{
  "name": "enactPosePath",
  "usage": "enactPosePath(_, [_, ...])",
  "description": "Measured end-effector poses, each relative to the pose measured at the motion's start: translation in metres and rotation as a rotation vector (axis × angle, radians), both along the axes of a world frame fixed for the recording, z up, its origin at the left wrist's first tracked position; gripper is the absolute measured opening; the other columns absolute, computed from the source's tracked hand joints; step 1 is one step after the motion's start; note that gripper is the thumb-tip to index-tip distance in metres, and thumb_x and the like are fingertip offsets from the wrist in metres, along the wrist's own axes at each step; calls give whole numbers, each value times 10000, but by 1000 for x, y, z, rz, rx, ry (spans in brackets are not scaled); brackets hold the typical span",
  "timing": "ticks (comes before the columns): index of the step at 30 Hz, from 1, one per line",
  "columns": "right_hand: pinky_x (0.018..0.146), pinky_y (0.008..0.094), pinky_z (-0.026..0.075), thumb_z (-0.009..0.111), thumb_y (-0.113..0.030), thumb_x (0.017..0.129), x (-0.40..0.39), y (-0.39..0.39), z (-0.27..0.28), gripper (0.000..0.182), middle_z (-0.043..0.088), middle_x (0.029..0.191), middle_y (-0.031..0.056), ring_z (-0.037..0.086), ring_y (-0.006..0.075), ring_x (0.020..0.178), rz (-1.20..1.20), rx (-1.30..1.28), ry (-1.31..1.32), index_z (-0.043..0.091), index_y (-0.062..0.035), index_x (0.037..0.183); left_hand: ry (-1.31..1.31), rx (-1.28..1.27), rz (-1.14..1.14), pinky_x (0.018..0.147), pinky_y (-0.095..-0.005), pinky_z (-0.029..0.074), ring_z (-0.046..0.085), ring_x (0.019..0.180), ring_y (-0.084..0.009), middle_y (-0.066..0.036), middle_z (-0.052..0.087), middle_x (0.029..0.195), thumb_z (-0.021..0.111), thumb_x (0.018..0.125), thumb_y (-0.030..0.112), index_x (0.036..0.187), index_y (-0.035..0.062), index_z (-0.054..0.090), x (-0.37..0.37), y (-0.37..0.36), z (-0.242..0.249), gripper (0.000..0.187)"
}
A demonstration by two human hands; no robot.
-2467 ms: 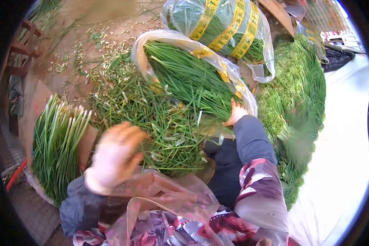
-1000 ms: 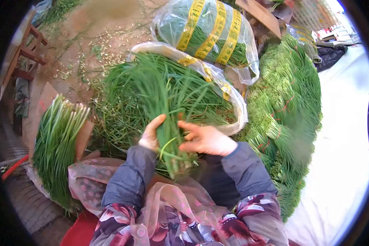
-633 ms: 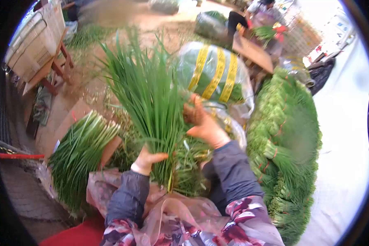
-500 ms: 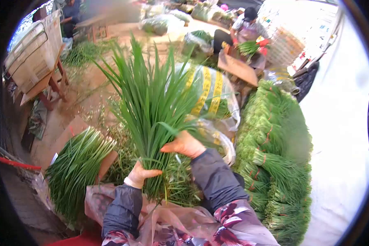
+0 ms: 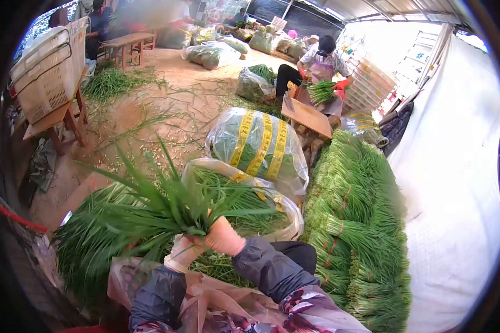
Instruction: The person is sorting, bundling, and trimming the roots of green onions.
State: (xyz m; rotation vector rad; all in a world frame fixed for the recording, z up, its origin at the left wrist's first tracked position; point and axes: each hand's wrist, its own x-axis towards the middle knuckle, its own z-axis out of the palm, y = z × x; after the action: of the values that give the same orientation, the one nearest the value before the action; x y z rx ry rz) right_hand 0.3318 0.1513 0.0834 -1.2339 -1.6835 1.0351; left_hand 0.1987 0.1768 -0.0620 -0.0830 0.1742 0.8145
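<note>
As a splayed bundle of long green leaves [image 5: 175, 204] was gripped low by the left hand [image 5: 184, 251] and right hand [image 5: 224, 236] above the translucent pink apron [image 5: 204, 297], leaves could be shed if pressure were eased.

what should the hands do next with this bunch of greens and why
Probably draw the bunch together more neatly: the left hand and right hand are close together where it narrows, yet beyond them it fans out widely, overlapping the pile of greens at left in this view.
</note>
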Motion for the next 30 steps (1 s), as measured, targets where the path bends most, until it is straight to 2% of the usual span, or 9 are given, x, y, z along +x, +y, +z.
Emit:
enactPosePath(3, [906, 362, 451, 805, -189, 673, 6, 2, -68, 760, 623, 1080, 123, 586, 264, 975, 111, 2, 61, 443, -57, 1328, 1131, 1231, 224, 953, -365, 488, 571, 1131, -231, -104, 589, 1246, 656, 872, 205, 1303, 47, 499, -11, -5, -82, 485])
enactPosePath(8, [947, 366, 434, 847, -177, 587, 13, 17, -229, 1110, 608, 1153, 165, 573, 293, 1063, 68, -104, 258, 204, -55, 1483, 1085, 1119, 101, 947, -412, 452, 553, 1137, -303, -164, 585, 1219, 649, 858, 232, 1258, 30, 516, 2, -39, -128, 468])
enactPosePath(9, [945, 358, 437, 827, -138, 591, -1, -5, -139, 1031, 611, 1167, 180, 578, 289, 1067, -58, -83, 197, 289, -62, 1467, 1073, 1094, 68, 945, -424, 442, 548, 1138, -321, -179, 584, 1212, 647, 854, 239, 1247, 25, 520, 5, -43, -129, 465])
enactPosePath(12, [923, 350, 450, 796, -100, 622, 7, 6, -193, 789, 622, 1151, 185, 591, 271, 1044, -46, -169, -118, 486, -56, 1346, 1698, 1141, -396, 905, -439, 452, 566, 1082, -373, -200, 617, 1122, 727, 764, 198, 1212, 14, 536, -1, -41, 23, 521])
enactPosePath(16, [884, 358, 473, 726, -37, 693, 4, 10, -97, 436, 659, 1050, 131, 608, 265, 988, -177, -101, 86, 608, -47, 1113, 1834, 1375, 460, 813, -418, 501, 627, 953, -358, -190, 644, 1053, 751, 750, 137, 1199, 16, 549, -47, -54, 31, 507])
enactPosePath(20, [952, 384, 439, 707, -40, 690, -15, -7, 7, 442, 671, 1031, 92, 606, 250, 1009, -67, -31, 120, 624, -90, 1121, 658, 407, -382, 620, -379, 554, 646, 792, -191, -102, 653, 980, 490, 979, 311, 1266, 62, 539, -115, -62, 16, 383])
enactPosePath(22, [995, 442, 411, 664, -80, 726, -25, -14, 22, 426, 654, 1072, 48, 619, 229, 955, 308, 474, -352, 619, -137, 1147, 310, 310, -554, 681, -387, 544, 639, 835, -205, -111, 647, 999, 473, 978, 342, 1281, 56, 521, -115, -80, 20, 419])
enactPosePath(26, [1088, 485, 305, 514, -154, 775, -74, -73, -39, 403, 628, 974, -59, 571, 166, 1070, 447, 581, -567, 607, -328, 1127, 25, 245, -309, 804, -403, 524, 624, 920, -232, -128, 635, 1036, 439, 975, 402, 1310, 43, 485, -54, -103, 43, 494])
enactPosePath(30, [1068, 686, 106, 590, -480, 713, -49, -101, -15, 660, 497, 1352, -47, 331, 274, 1369, 771, 446, -474, 520, -245, 1326, 352, 195, -397, 913, -394, 493, 616, 944, -244, -121, 632, 1041, 468, 948, 418, 1346, 29, 446, -51, -79, 107, 557])
